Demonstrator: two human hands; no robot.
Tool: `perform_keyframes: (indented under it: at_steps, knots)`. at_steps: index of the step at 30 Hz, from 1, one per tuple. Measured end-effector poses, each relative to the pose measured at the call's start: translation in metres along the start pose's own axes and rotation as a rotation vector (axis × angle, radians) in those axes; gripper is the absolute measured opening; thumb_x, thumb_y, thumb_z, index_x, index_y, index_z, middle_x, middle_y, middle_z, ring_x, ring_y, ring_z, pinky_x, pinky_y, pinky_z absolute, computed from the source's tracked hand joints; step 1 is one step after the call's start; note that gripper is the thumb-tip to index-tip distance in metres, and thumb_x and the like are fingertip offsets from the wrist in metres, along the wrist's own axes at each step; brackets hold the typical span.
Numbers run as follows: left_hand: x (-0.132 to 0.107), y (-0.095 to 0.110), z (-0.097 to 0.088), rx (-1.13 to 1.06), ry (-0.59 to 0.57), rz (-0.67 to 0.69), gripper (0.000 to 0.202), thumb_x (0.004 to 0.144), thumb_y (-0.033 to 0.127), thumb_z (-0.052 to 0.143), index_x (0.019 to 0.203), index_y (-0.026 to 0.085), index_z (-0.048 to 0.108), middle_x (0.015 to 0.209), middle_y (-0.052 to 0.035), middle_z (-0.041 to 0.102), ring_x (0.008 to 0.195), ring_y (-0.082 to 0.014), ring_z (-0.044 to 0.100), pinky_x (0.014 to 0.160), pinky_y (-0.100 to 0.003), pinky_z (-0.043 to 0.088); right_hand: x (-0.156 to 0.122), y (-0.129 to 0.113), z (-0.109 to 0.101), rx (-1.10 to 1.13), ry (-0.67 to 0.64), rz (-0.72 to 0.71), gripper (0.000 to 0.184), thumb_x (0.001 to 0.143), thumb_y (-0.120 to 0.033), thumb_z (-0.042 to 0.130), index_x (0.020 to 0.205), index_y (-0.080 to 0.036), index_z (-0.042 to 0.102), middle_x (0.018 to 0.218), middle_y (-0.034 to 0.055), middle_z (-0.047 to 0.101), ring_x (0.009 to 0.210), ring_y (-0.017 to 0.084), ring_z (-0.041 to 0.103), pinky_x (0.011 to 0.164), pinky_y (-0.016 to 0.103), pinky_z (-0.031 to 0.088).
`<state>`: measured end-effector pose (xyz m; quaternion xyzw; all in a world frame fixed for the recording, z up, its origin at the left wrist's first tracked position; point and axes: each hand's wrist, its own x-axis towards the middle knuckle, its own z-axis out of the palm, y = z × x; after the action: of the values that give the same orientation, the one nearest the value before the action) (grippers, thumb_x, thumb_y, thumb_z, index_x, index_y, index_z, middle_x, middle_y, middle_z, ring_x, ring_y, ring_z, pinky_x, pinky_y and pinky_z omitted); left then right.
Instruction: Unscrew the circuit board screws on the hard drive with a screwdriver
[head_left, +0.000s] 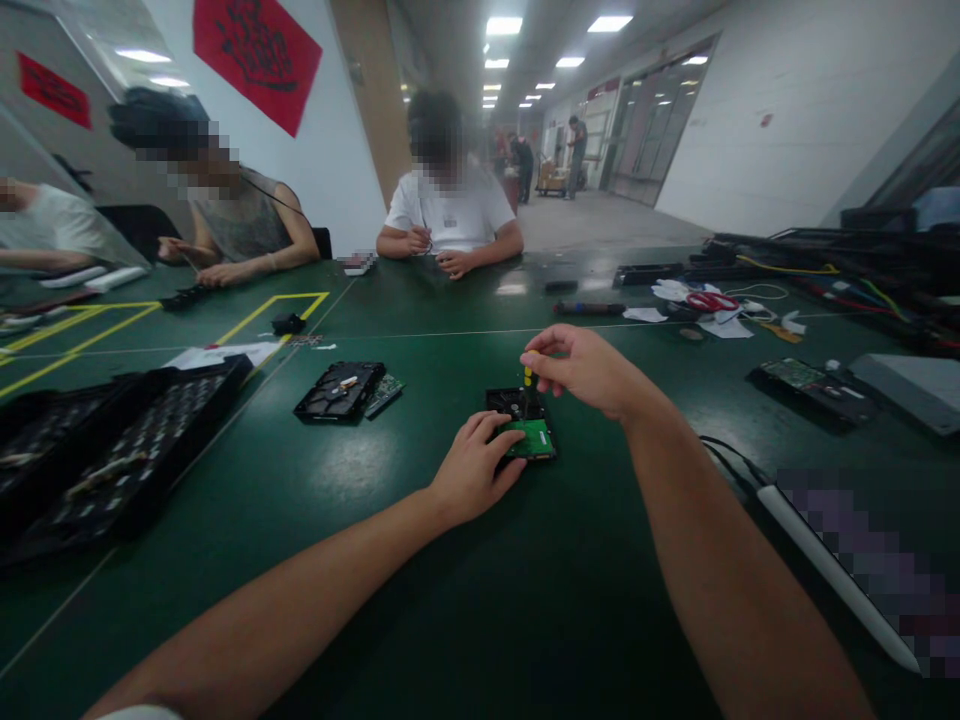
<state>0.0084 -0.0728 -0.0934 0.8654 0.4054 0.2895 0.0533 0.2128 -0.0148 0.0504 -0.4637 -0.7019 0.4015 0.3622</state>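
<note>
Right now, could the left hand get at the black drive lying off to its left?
Probably yes: only green tabletop and a small circuit board lie between the left hand and the black drive, though the hand must first leave the green-boarded drive.

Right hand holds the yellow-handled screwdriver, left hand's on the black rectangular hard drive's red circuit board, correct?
Wrong colour: the head view shows a green circuit board on the black rectangular hard drive. Rest stands: left hand on it, right hand holding the yellow-handled screwdriver.
</note>
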Motion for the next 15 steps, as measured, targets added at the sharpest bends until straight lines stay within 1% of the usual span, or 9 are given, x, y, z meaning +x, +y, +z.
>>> perform_keyframes:
  at_steps: [3, 6, 9, 12, 15]
  knots:
    - [0.0001, 0.0001, -0.0002, -0.002, -0.001, -0.002, 0.038, 0.099, 0.034, 0.066, 0.136, 0.024, 0.064, 0.140, -0.0138, 0.059, 0.139, -0.0352, 0.048, 0.116, -0.060, 0.047, 0.0001, -0.0005, 0.0007, 0.060, 0.001, 0.014, 0.008, 0.094, -0.016, 0.071, 0.099, -0.017, 0.064, 0.090, 0.0055, 0.074, 0.058, 0.012, 0.067, 0.046, 0.021, 0.051]
    - [0.0001, -0.0004, -0.0002, -0.006, 0.007, 0.001, 0.038, 0.099, 0.034, 0.066, 0.136, 0.025, 0.064, 0.140, -0.0138, 0.059, 0.139, -0.0354, 0.049, 0.115, -0.061, 0.047, -0.0003, -0.0023, 0.0004, 0.094, -0.021, 0.025, 0.004, 0.097, -0.014, 0.066, 0.099, -0.017, 0.067, 0.080, 0.0038, 0.073, 0.061, 0.012, 0.067, 0.052, 0.021, 0.054]
    - [0.0002, -0.0003, -0.0004, -0.010, 0.011, 0.006, 0.038, 0.099, 0.034, 0.066, 0.136, 0.025, 0.064, 0.140, -0.0138, 0.059, 0.138, -0.0351, 0.049, 0.115, -0.061, 0.047, -0.0004, -0.0031, -0.0002, 0.104, -0.032, 0.030, 0.006, 0.099, -0.019, 0.064, 0.100, -0.017, 0.070, 0.073, 0.0026, 0.070, 0.061, 0.013, 0.066, 0.056, 0.022, 0.054]
    - [0.0002, 0.0003, -0.0008, -0.016, 0.013, 0.006, 0.038, 0.099, 0.033, 0.066, 0.136, 0.024, 0.064, 0.140, -0.0142, 0.059, 0.138, -0.0351, 0.049, 0.115, -0.061, 0.047, -0.0011, -0.0024, -0.0012, 0.067, -0.056, -0.024, 0.011, 0.099, -0.027, 0.066, 0.095, -0.018, 0.072, 0.073, 0.0012, 0.068, 0.060, 0.012, 0.062, 0.052, 0.022, 0.050]
    - [0.0000, 0.0004, -0.0007, -0.017, 0.017, 0.003, 0.038, 0.099, 0.033, 0.066, 0.136, 0.024, 0.065, 0.140, -0.0144, 0.059, 0.139, -0.0352, 0.049, 0.115, -0.061, 0.047, -0.0023, -0.0021, -0.0025, 0.027, -0.087, -0.065, 0.012, 0.096, -0.030, 0.069, 0.093, -0.019, 0.072, 0.074, 0.0001, 0.066, 0.059, 0.011, 0.059, 0.048, 0.021, 0.044]
